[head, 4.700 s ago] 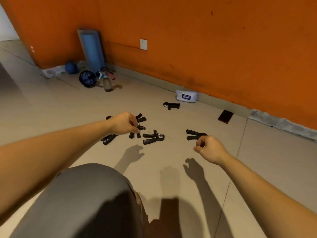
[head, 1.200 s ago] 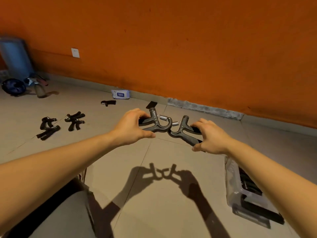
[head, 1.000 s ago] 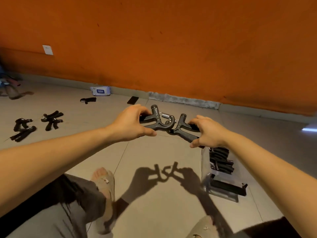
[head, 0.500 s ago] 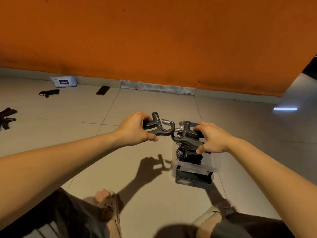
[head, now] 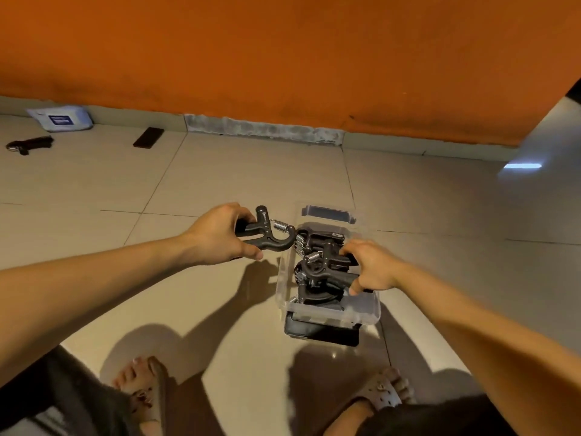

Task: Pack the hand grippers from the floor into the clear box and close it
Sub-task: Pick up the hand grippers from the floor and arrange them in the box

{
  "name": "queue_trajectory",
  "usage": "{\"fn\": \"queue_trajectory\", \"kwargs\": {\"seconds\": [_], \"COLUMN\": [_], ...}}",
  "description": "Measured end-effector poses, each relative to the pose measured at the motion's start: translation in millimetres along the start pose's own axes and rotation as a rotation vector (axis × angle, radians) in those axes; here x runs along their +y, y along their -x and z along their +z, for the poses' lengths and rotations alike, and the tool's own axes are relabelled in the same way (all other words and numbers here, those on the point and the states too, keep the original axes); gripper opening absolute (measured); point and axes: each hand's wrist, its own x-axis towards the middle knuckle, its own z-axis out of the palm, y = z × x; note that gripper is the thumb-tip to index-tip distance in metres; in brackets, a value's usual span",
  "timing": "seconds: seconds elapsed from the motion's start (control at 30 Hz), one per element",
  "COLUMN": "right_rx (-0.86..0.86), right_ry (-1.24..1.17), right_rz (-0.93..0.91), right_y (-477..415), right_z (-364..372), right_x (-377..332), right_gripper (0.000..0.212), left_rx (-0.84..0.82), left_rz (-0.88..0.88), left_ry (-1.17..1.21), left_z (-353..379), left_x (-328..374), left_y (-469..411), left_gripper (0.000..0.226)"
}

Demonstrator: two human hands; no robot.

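While the right hand (head: pixel 371 269) curls its fingers round the handles of a lowered hand gripper (head: pixel 323 269) just above the heap inside the clear box (head: pixel 361 309), the left hand (head: pixel 220 237) grips a raised hand gripper (head: pixel 270 236) by its 2 handles, in the air just outside the box's left wall, its hooked end close to the rim; the main risk, as I judge it, is crowding; the packed hand grippers (head: pixel 314 297) fill most of the box, with springs and curved arms pointing every way, so the lowered one may snag on them and sit above the rim, and the raised one would then have no flat place to settle; a heap standing proud would stop the box from closing; dropping either gripper rather than placing it could shift the light box across the floor; the hooked end could also catch the left wall on the way in; a stray hand gripper (head: pixel 30 144) lies near the floor's far left edge, beside a wipes pack (head: pixel 61 118), and could be overlooked; a dark flat piece (head: pixel 320 335) lies at the box's near edge, and I cannot tell whether it is the lid.
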Motion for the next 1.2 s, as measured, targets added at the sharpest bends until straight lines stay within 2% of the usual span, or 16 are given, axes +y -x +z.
{"fn": "queue_trajectory", "kwargs": {"seconds": [0.1,0.23,0.4,0.63,0.83,1.2], "right_rx": [-0.087,-0.155,-0.174,-0.220,-0.252,-0.295], "right_ry": [0.024,0.026,0.060,0.085,0.037,-0.042], "right_rz": [-0.055,-0.124,-0.183,-0.227,-0.292,-0.246], "right_y": [-24,-44,-59,-78,-83,-80], "right_z": [25,49,65,84,103,106], "right_x": [8,18,21,23,28,27], "right_gripper": [0.098,0.078,0.070,0.083,0.078,0.079], "left_rx": [-0.011,-0.001,0.085,0.053,0.015,-0.019], "left_rz": [-0.005,-0.004,-0.076,-0.057,-0.042,-0.083], "left_ry": [-0.020,-0.073,0.008,-0.005,-0.020,-0.007], "left_z": [7,13,34,51,61,66], "left_x": [-14,-25,-20,-14,-14,-18], "left_y": [-5,-8,-12,-16,-27,-30], "left_gripper": [0.057,0.060,0.055,0.057,0.063,0.064]}}
